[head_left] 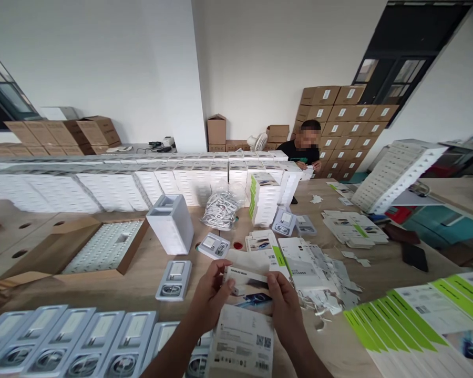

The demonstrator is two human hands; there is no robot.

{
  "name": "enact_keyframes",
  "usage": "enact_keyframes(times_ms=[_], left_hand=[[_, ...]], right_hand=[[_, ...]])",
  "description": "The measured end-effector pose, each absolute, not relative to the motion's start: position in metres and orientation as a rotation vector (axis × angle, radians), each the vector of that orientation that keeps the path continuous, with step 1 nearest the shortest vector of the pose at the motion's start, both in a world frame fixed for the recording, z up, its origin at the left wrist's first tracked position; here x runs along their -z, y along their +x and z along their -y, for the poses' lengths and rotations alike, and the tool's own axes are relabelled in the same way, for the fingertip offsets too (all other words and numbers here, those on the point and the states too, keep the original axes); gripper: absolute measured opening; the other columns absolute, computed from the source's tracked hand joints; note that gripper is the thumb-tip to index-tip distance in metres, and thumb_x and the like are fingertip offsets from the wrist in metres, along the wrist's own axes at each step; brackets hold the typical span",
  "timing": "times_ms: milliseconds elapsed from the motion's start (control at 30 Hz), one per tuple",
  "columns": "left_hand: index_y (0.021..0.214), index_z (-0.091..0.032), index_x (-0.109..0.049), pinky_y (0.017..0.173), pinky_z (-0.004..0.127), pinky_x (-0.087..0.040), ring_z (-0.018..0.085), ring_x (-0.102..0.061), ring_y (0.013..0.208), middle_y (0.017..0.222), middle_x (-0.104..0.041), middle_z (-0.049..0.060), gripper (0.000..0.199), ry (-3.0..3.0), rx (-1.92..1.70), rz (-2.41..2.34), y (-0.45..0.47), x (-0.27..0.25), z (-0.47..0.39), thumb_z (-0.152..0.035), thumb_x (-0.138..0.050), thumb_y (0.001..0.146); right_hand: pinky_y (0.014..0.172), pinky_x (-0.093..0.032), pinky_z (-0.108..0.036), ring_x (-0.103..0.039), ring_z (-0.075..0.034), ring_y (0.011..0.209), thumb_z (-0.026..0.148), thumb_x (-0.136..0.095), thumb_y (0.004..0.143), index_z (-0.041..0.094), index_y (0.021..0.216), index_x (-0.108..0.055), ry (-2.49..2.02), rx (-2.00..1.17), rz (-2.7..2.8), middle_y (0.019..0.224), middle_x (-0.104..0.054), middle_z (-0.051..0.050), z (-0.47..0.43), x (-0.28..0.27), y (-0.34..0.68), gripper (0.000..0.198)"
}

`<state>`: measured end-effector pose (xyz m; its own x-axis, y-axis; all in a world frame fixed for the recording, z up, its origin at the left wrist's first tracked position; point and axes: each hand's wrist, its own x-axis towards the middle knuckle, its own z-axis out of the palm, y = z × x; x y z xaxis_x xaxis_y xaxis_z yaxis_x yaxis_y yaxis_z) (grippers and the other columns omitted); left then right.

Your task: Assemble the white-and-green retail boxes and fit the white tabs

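My left hand point(209, 299) and my right hand point(284, 307) both grip a small white product box point(245, 286), held low in the middle over the wooden table point(150, 273). Its unfolded flap with printed text and QR codes point(242, 341) hangs toward me. Just beyond the box lies a heap of flat white-and-green box blanks point(299, 262). Grey plastic trays holding a charger and coiled cable point(174, 280) lie left of my hands, and a row of them point(71, 338) runs along the near edge.
An open cardboard carton of white parts point(102, 247) sits at left. Stacked white boxes point(102, 184) line the far side, with a bag of cables point(223, 210) in front. A person in black point(303, 152) sits opposite. Green-edged flat blanks point(425, 315) fan out at right. Brown cartons point(347, 115) stand behind.
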<state>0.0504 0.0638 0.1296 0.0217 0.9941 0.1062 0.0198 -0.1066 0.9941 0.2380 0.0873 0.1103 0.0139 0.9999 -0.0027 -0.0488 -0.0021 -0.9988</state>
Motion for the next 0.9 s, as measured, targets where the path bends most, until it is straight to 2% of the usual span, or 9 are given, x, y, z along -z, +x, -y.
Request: enact_keyframes(times_ms=[100,200,300,367,467,533,700,800,900], left_hand=[[0.108,-0.021,-0.05,0.064,0.024,-0.04,0.011,-0.047,0.071,0.085,-0.052,-0.001,0.021,1.33,-1.262,-1.15,0.044,-0.131,-0.067,-0.036,-0.053,0.093],[0.101,-0.02,-0.05,0.065,0.024,-0.039,0.011,-0.046,0.072,0.084,-0.051,-0.001,0.019,1.327,-1.263,-1.092,0.034,-0.138,-0.066,-0.038,-0.05,0.095],[0.103,-0.02,-0.05,0.065,0.024,-0.039,0.011,-0.047,0.073,0.084,-0.052,-0.001,0.021,1.376,-1.172,-1.035,0.026,-0.147,-0.064,-0.039,-0.05,0.095],[0.104,-0.02,-0.051,0.062,0.023,-0.038,0.011,-0.047,0.07,0.081,-0.051,-0.001,0.022,1.436,-1.084,-1.017,0.022,-0.152,-0.064,-0.04,-0.052,0.094],[0.106,-0.019,-0.053,0.06,0.023,-0.038,0.012,-0.048,0.068,0.08,-0.053,0.0,0.027,1.501,-1.046,-1.039,0.022,-0.157,-0.066,-0.041,-0.055,0.092],[0.109,-0.019,-0.053,0.059,0.023,-0.039,0.012,-0.05,0.067,0.079,-0.055,0.0,0.03,1.524,-1.084,-1.07,0.023,-0.159,-0.069,-0.042,-0.056,0.09],[0.11,-0.019,-0.055,0.06,0.023,-0.038,0.012,-0.05,0.067,0.077,-0.055,0.0,0.029,1.592,-1.156,-1.16,0.025,-0.159,-0.072,-0.041,-0.056,0.09],[0.108,-0.02,-0.056,0.058,0.023,-0.034,0.012,-0.045,0.063,0.073,-0.05,-0.002,0.026,1.678,-1.099,-1.184,0.024,-0.159,-0.072,-0.039,-0.055,0.091],[0.109,-0.022,-0.056,0.057,0.024,-0.031,0.011,-0.041,0.061,0.07,-0.047,-0.003,0.024,1.839,-1.016,-1.215,0.022,-0.162,-0.072,-0.036,-0.056,0.09]], right_hand=[[0.066,-0.048,-0.027,-0.055,-0.019,0.073,0.06,-0.051,0.088,0.021,0.077,-0.06,-1.17,-1.24,1.206,0.074,-0.061,-0.002,-0.088,-0.111,0.236,0.041],[0.065,-0.051,-0.029,-0.058,-0.02,0.077,0.061,-0.048,0.09,0.023,0.108,-0.063,-1.128,-1.323,1.199,0.089,-0.064,-0.005,-0.096,-0.114,0.24,0.044],[0.06,-0.05,-0.028,-0.058,-0.018,0.071,0.057,-0.058,0.086,0.025,0.128,-0.055,-1.057,-1.366,1.244,0.084,-0.063,-0.002,-0.113,-0.119,0.247,0.053],[0.065,-0.051,-0.028,-0.06,-0.018,0.075,0.051,-0.069,0.08,0.023,0.119,-0.064,-1.019,-1.362,1.4,0.084,-0.064,-0.003,-0.125,-0.124,0.25,0.048],[0.072,-0.05,-0.03,-0.061,-0.02,0.083,0.043,-0.073,0.078,0.023,0.095,-0.074,-0.973,-1.219,1.629,0.089,-0.067,-0.005,-0.138,-0.132,0.25,0.026],[0.068,-0.048,-0.03,-0.06,-0.018,0.075,0.037,-0.07,0.082,0.024,0.088,-0.075,-0.923,-1.029,1.723,0.081,-0.064,-0.003,-0.142,-0.139,0.25,0.015],[0.065,-0.045,-0.032,-0.056,-0.018,0.072,0.03,-0.061,0.088,0.026,0.08,-0.073,-0.759,-0.724,1.928,0.077,-0.059,-0.005,-0.142,-0.152,0.251,0.015],[0.066,-0.045,-0.031,-0.055,-0.018,0.073,0.036,-0.065,0.086,0.023,0.071,-0.067,-0.759,-0.981,1.823,0.078,-0.059,-0.004,-0.143,-0.154,0.252,0.02],[0.057,-0.039,-0.026,-0.047,-0.013,0.059,0.042,-0.07,0.081,0.02,0.062,-0.058,-0.841,-1.413,1.468,0.064,-0.053,0.002,-0.145,-0.15,0.249,0.031]])
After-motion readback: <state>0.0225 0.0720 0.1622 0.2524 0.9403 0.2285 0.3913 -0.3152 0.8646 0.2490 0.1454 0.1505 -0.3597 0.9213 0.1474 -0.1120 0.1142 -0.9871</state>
